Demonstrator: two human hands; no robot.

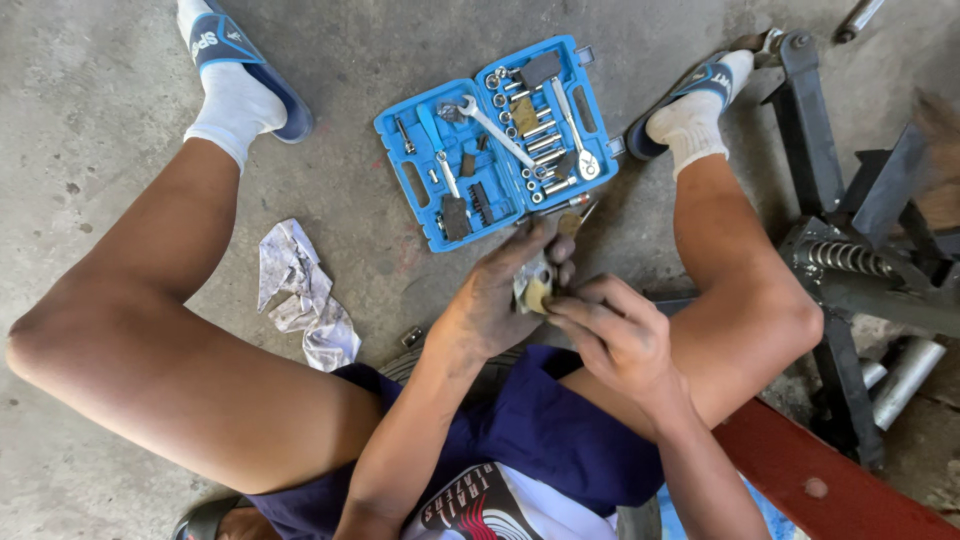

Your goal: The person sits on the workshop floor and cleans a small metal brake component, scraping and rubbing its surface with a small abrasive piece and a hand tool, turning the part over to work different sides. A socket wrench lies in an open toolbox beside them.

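I sit on a concrete floor with my legs spread. My left hand (pixel 500 290) is closed around a small round brass-coloured metal part (pixel 537 290) wrapped in a bit of cloth. My right hand (pixel 615 335) pinches the same part from the right with its fingertips. A thin screwdriver-like tool (pixel 578 212) sticks up from between the hands toward the tool case; which hand holds it is unclear. Both hands are grimy.
An open blue tool case (pixel 400 170) with sockets, a wrench and bits lies on the floor just beyond the hands. A crumpled dirty rag (pixel 305 295) lies to the left. A black metal frame with a spring (pixel 850 260) and a red beam (pixel 830 480) stand at right.
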